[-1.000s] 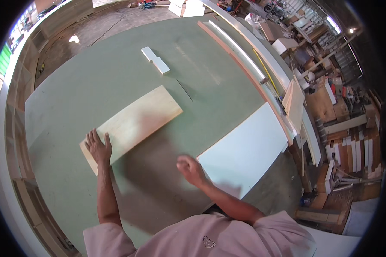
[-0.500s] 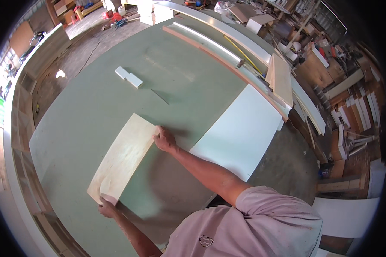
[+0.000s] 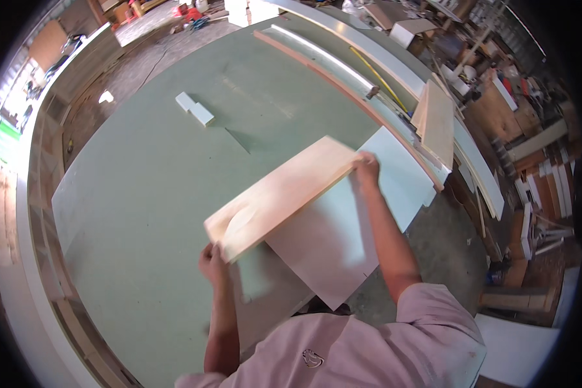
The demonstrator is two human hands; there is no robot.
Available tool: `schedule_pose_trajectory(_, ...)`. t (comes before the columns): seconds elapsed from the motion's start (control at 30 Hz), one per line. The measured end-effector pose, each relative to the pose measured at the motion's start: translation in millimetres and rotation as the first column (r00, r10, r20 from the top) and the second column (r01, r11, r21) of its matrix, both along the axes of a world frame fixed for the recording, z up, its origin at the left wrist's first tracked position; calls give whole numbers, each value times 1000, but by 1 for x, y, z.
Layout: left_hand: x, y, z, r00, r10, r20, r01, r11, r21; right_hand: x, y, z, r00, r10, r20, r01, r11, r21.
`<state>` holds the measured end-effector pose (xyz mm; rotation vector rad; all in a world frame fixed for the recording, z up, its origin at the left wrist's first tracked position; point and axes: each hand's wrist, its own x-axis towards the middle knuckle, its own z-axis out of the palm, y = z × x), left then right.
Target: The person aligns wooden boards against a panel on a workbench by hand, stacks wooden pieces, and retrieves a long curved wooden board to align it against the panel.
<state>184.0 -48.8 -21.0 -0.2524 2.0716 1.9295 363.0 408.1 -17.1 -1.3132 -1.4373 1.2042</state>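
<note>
A long pale wooden board [image 3: 284, 191] is held up in both hands, slanting from lower left to upper right. My left hand [image 3: 214, 260] grips its near left corner, and my right hand [image 3: 366, 169] grips its far right end. An oval light patch lies on the board's left part. Beneath the board's right half rests a white panel [image 3: 343, 258] on the large green tabletop [image 3: 136, 194]. The board covers part of that panel.
Farther back on the tabletop lie a small white stepped block [image 3: 194, 109] and a thin dark triangular piece [image 3: 238, 140]. Long strips, a brown rail [image 3: 317, 71] and wooden offcuts [image 3: 437, 123] line the right edge. A slatted frame [image 3: 39, 213] stands at left.
Both hands have carried the board rightward, and it has turned to lie more crosswise. Its right end now hangs over the white panel. The grip stays at both ends.
</note>
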Motion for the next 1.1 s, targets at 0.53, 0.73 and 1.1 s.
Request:
schedule_pose_trajectory(0.53,-1,228,-33,997,-74,-17,73,995,-66,-64,195,-92,987,-145,76,141,989,53)
schedule_pose_trajectory(0.73,6,244,-30,995,-78,61,75,996,52,-60,197,-98,988,-124,91,120,992,44)
schedule_pose_trajectory(1.1,6,242,-14,999,21,29,-22,1000,18,-50,186,-72,968,119,221,-84,983,-164)
